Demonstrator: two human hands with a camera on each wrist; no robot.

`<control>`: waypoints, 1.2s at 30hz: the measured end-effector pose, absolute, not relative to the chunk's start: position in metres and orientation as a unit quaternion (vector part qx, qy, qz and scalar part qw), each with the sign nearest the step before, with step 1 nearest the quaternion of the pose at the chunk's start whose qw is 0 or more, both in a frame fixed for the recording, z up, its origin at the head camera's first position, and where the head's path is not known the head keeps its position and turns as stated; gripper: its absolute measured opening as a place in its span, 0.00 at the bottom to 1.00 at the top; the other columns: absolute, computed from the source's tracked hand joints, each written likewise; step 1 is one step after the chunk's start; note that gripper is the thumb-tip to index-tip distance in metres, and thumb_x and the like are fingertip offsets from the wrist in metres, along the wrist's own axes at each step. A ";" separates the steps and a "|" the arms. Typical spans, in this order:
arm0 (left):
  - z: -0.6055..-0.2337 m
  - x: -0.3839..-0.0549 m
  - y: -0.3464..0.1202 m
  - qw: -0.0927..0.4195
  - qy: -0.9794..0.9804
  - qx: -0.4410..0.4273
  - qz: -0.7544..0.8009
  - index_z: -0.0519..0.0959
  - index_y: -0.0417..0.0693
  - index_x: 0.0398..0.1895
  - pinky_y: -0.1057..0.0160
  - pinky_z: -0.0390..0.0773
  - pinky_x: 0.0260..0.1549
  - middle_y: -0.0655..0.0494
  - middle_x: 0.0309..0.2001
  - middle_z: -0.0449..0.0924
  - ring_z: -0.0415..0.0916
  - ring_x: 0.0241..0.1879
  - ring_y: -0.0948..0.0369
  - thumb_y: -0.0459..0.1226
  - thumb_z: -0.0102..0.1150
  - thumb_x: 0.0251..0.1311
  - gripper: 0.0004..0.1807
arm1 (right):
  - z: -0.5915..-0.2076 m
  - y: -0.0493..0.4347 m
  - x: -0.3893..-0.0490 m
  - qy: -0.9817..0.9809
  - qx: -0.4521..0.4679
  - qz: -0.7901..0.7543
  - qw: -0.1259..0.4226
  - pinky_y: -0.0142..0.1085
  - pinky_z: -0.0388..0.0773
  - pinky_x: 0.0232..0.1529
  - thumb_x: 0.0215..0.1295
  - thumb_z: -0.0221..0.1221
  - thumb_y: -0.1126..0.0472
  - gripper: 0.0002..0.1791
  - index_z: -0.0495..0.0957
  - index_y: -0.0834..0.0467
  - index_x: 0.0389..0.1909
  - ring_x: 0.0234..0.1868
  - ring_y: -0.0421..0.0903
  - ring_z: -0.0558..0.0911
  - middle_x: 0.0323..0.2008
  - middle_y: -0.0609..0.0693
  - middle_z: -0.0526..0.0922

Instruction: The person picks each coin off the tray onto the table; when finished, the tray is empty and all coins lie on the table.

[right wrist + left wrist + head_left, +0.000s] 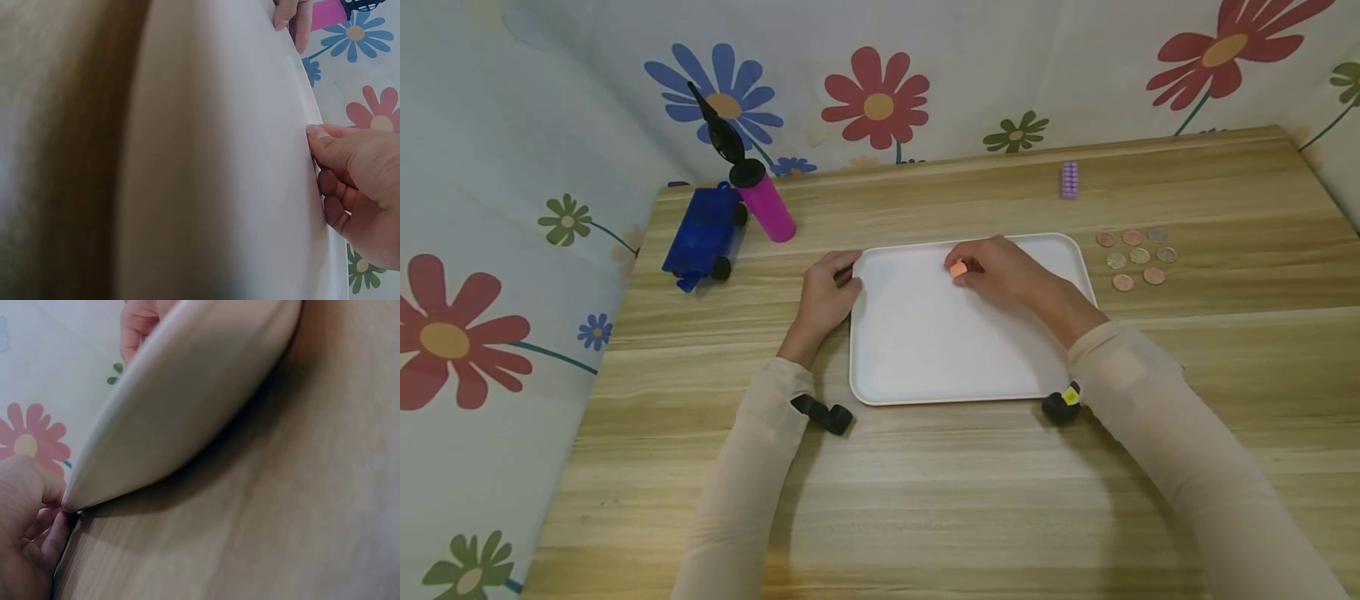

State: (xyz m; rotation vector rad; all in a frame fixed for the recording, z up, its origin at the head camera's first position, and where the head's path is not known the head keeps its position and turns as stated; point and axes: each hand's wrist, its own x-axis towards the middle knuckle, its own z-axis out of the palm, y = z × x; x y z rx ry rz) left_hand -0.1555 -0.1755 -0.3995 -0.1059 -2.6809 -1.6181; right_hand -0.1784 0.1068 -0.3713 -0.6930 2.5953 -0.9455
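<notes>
A white rectangular tray [917,342] lies on the wooden table. At its upper left corner my left hand [827,296] pinches the rim between thumb and fingers; the left wrist view shows the fingertips [57,540] right at that corner. Over the tray's far half, my right hand [1000,271] holds a small orange piece [958,268] between thumb and fingers. Most of that piece is covered by the fingers, and I cannot tell its kind. In the right wrist view the curled right hand [369,187] overlaps the tray's edge and the orange piece is hidden.
Several copper and silver coins [1138,256] lie right of the tray. Behind it is a purple studded toy brick [1070,181]. A blue toy wagon [703,233] and a pink cylinder [769,208] with a black pointed top stand at the back left. Flower-printed cloth backs the table.
</notes>
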 end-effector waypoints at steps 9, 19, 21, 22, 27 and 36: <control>-0.399 -0.155 -0.175 0.005 -0.857 -0.032 -0.514 0.77 0.31 0.62 0.58 0.80 0.68 0.36 0.63 0.78 0.76 0.66 0.47 0.24 0.52 0.60 0.25 | -0.378 0.110 -0.177 0.894 -0.234 -0.354 0.146 0.34 0.73 0.43 0.67 0.64 0.67 0.15 0.82 0.63 0.54 0.42 0.50 0.75 0.43 0.58 0.84; -0.398 -0.156 -0.174 0.006 -0.855 -0.034 -0.518 0.77 0.31 0.62 0.57 0.80 0.67 0.36 0.63 0.78 0.77 0.65 0.47 0.24 0.52 0.60 0.25 | -0.374 0.121 -0.171 0.885 -0.194 -0.401 0.138 0.30 0.73 0.41 0.67 0.62 0.69 0.17 0.81 0.62 0.56 0.43 0.51 0.75 0.43 0.58 0.81; -0.398 -0.156 -0.175 0.005 -0.854 -0.034 -0.519 0.77 0.31 0.62 0.57 0.80 0.68 0.36 0.63 0.78 0.76 0.65 0.47 0.23 0.52 0.60 0.25 | -0.372 0.124 -0.170 0.884 -0.201 -0.403 0.127 0.28 0.72 0.39 0.67 0.62 0.70 0.17 0.81 0.63 0.56 0.42 0.51 0.75 0.42 0.59 0.81; -0.398 -0.156 -0.175 0.005 -0.854 -0.034 -0.519 0.77 0.31 0.62 0.57 0.80 0.68 0.36 0.63 0.78 0.76 0.66 0.47 0.23 0.52 0.60 0.25 | -0.371 0.126 -0.169 0.883 -0.205 -0.405 0.122 0.27 0.72 0.38 0.67 0.62 0.70 0.16 0.81 0.64 0.56 0.41 0.51 0.75 0.41 0.60 0.81; -0.399 -0.157 -0.176 0.004 -0.855 -0.032 -0.518 0.77 0.31 0.63 0.57 0.80 0.68 0.37 0.63 0.77 0.76 0.66 0.47 0.24 0.52 0.60 0.25 | -0.368 0.133 -0.166 0.880 -0.217 -0.412 0.098 0.23 0.71 0.36 0.67 0.60 0.72 0.15 0.82 0.65 0.54 0.39 0.49 0.75 0.40 0.61 0.82; -0.398 -0.155 -0.176 0.004 -0.857 -0.034 -0.514 0.77 0.31 0.63 0.58 0.80 0.68 0.37 0.63 0.78 0.76 0.66 0.47 0.24 0.52 0.60 0.25 | -0.367 0.145 -0.162 0.879 -0.220 -0.417 0.073 0.21 0.72 0.36 0.68 0.60 0.72 0.15 0.82 0.66 0.54 0.38 0.47 0.76 0.40 0.62 0.83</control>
